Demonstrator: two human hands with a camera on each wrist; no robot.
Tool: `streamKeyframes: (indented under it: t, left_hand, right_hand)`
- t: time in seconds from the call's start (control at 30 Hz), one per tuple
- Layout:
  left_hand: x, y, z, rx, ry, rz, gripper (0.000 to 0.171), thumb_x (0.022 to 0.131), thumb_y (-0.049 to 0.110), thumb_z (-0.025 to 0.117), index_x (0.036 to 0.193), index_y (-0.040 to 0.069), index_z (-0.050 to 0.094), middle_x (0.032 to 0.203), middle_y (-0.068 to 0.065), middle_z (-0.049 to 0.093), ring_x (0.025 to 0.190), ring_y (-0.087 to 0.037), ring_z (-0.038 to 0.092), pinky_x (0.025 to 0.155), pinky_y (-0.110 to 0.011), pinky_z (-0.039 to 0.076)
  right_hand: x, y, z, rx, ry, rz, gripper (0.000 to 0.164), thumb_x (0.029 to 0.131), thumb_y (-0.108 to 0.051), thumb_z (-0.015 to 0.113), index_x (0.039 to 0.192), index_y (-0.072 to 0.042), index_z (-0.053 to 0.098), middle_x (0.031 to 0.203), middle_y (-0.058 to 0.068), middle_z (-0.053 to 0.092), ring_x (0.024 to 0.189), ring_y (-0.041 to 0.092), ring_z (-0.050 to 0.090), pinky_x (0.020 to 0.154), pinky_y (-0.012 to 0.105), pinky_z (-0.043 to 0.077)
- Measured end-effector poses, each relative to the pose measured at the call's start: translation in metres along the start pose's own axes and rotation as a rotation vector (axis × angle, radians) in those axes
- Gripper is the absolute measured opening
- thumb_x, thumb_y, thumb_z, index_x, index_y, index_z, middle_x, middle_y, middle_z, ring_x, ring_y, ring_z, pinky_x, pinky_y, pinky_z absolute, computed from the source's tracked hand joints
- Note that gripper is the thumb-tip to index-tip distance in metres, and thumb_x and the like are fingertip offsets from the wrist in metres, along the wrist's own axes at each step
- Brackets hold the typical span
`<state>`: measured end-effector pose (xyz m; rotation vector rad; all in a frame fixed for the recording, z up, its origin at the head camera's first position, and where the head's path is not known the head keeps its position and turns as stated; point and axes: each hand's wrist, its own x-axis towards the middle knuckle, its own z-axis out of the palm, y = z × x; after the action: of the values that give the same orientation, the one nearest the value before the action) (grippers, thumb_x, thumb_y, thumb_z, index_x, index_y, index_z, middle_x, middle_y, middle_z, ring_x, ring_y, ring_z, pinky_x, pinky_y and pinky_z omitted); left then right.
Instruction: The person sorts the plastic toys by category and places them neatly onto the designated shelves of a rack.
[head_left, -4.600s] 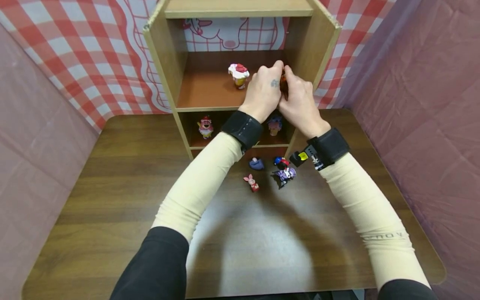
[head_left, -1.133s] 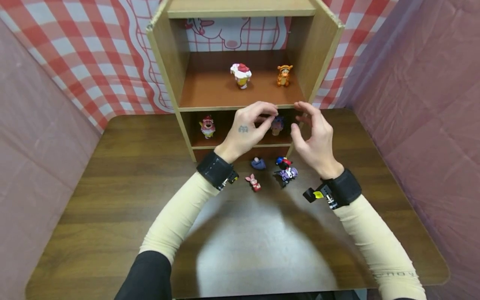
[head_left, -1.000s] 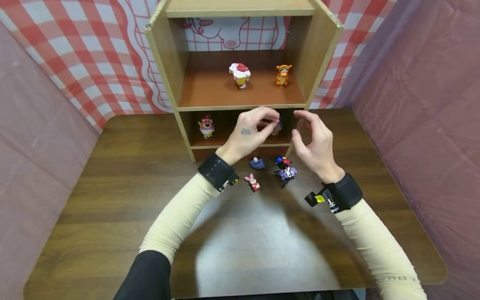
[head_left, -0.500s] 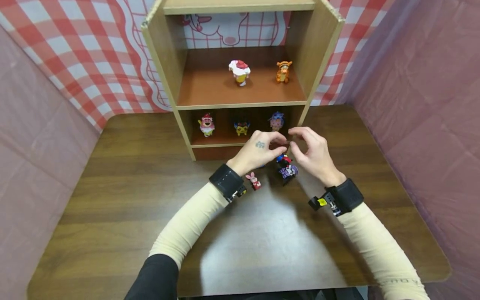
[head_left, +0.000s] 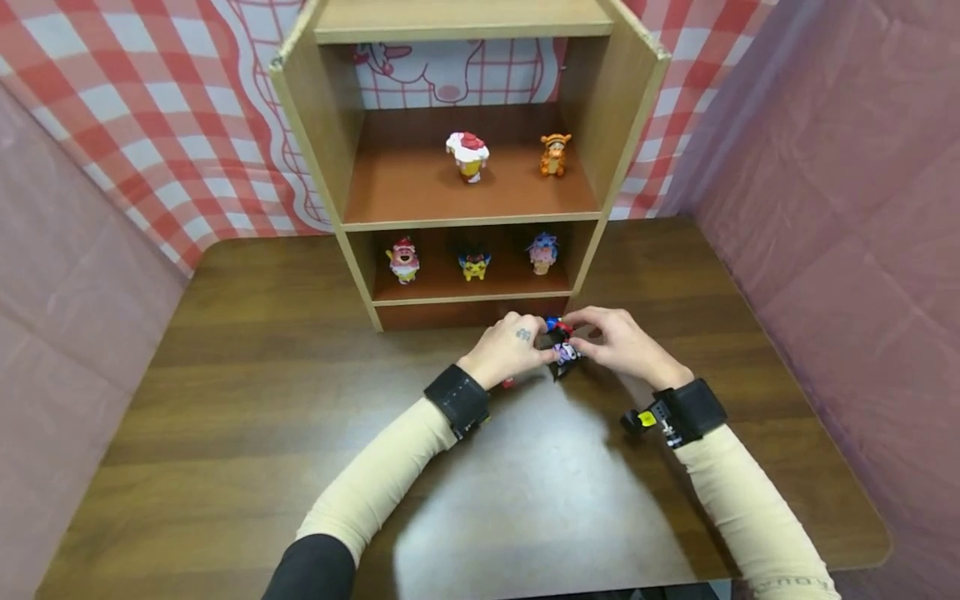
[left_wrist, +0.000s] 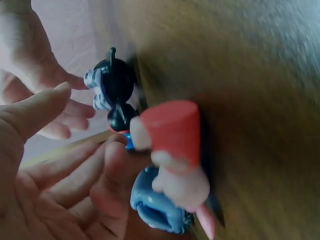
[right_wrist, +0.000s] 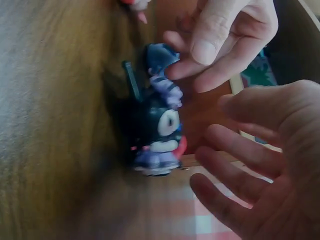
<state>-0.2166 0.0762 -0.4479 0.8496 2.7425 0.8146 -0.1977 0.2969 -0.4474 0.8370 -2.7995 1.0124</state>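
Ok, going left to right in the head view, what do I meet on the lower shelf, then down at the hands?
Lower shelf: pink bear figure, yellow figure, blue-and-pink figure. Lower down: left hand, purple-and-black figure, right hand.

red-white checked backdrop (head_left: pixel 142 125), rear | pinkish drape (head_left: pixel 67 250), left | mauve drape (head_left: pixel 817 233), right | brown wood-grain tabletop (head_left: pixel 225 400)

Wooden table (head_left: pixel 247 392) bearing shelf unit (head_left: pixel 420 192), purple figurine (head_left: pixel 567 354), pink figurine (left_wrist: pixel 177 152)

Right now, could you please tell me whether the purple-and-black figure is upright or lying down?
Lying down: in the right wrist view, the purple-and-black figure has its face turned up, away from the tabletop.
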Motion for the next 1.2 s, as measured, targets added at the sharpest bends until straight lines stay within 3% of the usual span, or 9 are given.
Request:
streamKeyframes:
  t: [0.13,0.23,0.47,0.67,0.93,1.2]
  left_hand:
    - [0.0,0.002,0.007,0.09,-0.013,-0.049,0.037,0.086,0.052,0.078,0.084,0.016,0.067,0.082,0.001,0.067,0.079,-0.018,0.062,0.065,-0.035,0.051]
    - [0.0,0.002,0.012,0.128,-0.014,-0.072,0.039,0.085,0.053,0.078,0.086,0.016,0.068,0.089,-0.002,0.07,0.085,-0.022,0.063,0.07,-0.038,0.054]
    - [0.0,0.003,0.018,0.132,-0.032,-0.113,0.041,0.082,0.053,0.081,0.085,0.014,0.068,0.092,-0.005,0.073,0.084,-0.021,0.066,0.074,-0.04,0.056]
    - [0.0,0.007,0.022,0.149,-0.024,-0.1,0.036,0.083,0.046,0.083,0.093,0.013,0.07,0.098,-0.004,0.074,0.088,-0.019,0.069,0.075,-0.04,0.058]
    - [-0.003,0.008,0.021,0.089,-0.007,-0.068,0.044,0.084,0.027,0.085,0.115,0.008,0.059,0.106,-0.012,0.074,0.098,-0.024,0.071,0.074,-0.041,0.058]
    - [-0.006,0.006,0.019,0.107,0.014,-0.06,0.032,0.089,0.017,0.076,0.114,0.009,0.058,0.106,-0.014,0.073,0.098,-0.026,0.07,0.073,-0.045,0.059]
  right_hand:
    - [0.0,0.005,0.006,-0.008,-0.041,-0.003,0.034,0.087,0.007,0.073,0.12,0.007,0.067,0.116,0.022,0.072,0.104,0.037,0.071,0.085,0.051,0.058]
    - [0.001,0.007,0.009,-0.004,-0.05,-0.014,0.034,0.085,0.011,0.072,0.119,0.008,0.067,0.114,0.023,0.072,0.098,0.037,0.071,0.083,0.05,0.058]
    - [-0.001,0.008,0.01,0.024,-0.058,0.016,0.034,0.083,0.011,0.075,0.116,0.006,0.069,0.103,0.018,0.074,0.091,0.031,0.071,0.078,0.045,0.059]
    - [-0.005,0.007,0.01,0.033,-0.075,0.078,0.035,0.085,0.009,0.074,0.119,0.006,0.068,0.105,0.019,0.074,0.091,0.029,0.07,0.079,0.044,0.059]
    - [-0.005,0.004,0.017,-0.017,-0.071,0.082,0.04,0.082,-0.001,0.082,0.12,0.001,0.069,0.09,0.008,0.072,0.075,0.013,0.063,0.066,0.027,0.052]
    - [-0.001,0.001,0.023,-0.032,-0.074,0.095,0.034,0.084,-0.003,0.081,0.117,-0.001,0.071,0.084,0.004,0.07,0.069,0.009,0.059,0.062,0.024,0.049]
